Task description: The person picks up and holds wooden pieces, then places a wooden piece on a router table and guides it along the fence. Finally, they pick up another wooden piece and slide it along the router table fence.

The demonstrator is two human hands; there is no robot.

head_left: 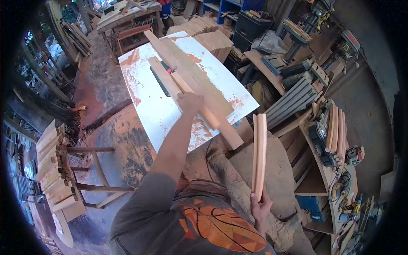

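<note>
My left hand [190,102] lies closed over a wooden piece [207,115] on the white board [148,114]. Beside that piece lie a long plank [229,135], a shorter light strip [163,76] and a dark straight tool [158,78]. A small red and black item [171,71] touches the far end of the piece. My right hand [260,207], low and right of the board, grips the lower end of a slightly curved wooden piece [259,153] held upright. Its fingers wrap round the wood.
Stacked wooden parts [57,170] stand at the left. Beyond the board are more stacked slats [212,42] and a workbench [127,19], with a person's legs [165,9] near it. Drill presses [348,44] and a shelf with curved pieces [335,129] line the right.
</note>
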